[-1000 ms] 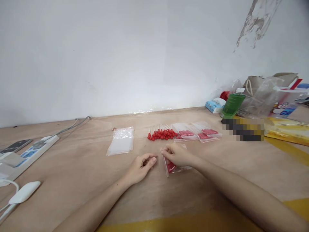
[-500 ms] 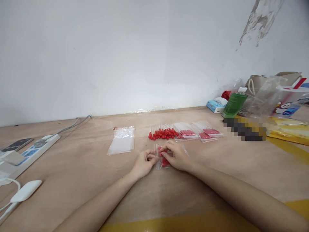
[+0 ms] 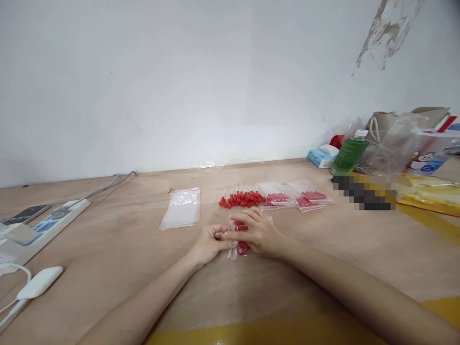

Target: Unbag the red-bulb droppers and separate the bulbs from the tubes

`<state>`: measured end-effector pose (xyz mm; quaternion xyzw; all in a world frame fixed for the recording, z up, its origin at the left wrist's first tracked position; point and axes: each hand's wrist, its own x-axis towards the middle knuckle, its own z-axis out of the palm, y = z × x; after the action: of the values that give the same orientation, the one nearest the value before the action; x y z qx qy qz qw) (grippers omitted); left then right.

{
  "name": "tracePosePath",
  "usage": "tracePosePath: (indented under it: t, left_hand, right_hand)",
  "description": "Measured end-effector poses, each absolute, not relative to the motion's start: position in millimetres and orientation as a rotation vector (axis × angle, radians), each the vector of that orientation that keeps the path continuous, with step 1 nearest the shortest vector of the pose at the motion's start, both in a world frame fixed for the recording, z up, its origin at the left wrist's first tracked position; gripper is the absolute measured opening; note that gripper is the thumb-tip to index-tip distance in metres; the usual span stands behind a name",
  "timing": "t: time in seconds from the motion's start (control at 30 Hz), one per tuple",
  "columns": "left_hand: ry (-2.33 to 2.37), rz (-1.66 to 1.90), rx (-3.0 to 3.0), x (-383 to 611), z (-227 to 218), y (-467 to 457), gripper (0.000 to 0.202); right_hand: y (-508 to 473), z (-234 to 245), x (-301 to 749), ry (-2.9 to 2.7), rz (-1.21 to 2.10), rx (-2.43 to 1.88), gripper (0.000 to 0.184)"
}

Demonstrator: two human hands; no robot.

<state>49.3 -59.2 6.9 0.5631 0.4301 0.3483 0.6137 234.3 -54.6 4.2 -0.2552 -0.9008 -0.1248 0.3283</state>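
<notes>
A small clear zip bag with red pieces inside lies on the table in front of me. My left hand is closed, its thumb and fingers pinching the bag's left edge. From the right, my right hand lies over the bag, fingers reaching to the same edge by my left fingertips. It partly covers the red pieces. Just beyond my hands is a row of thin pale sticks with red tips. To their right lie several filled zip bags, their red contents toward me.
A stack of empty clear bags lies left of the sticks. At far left are a power strip, a phone and a white cable plug. A green bottle, a tissue pack and plastic bags crowd the right back.
My right hand has shifted left over the bag, its fingers now stretching to the left edge. The bag has tilted and moved slightly toward me; my left hand keeps its pinch.
</notes>
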Motion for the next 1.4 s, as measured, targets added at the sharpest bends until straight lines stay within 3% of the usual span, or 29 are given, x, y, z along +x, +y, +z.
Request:
tracePosePath:
  t: [0.27,0.87,1.23,1.4]
  left_hand:
    - [1.029,0.733,1.357,46.9,5.2,-57.8,0.04]
    - [1.005,0.713,1.268,46.4,11.4,-61.2,0.036]
    - [1.08,0.831,1.532,52.1,-0.1,-59.5,0.027]
    - [1.209,0.976,1.811,46.3,-9.8,-57.6,0.009]
  right_hand:
    - [-48.9,7.3,235.2,-2.338,-0.478,-0.397,0.015]
    - [-51.7,-7.7,230.4,-2.204,-0.351,-0.336,0.018]
    - [-54.2,-1.6,232.6,-2.246,-0.203,-0.365,0.018]
    - [-59.3,1.4,234.7,-2.281,-0.097,-0.469,0.016]
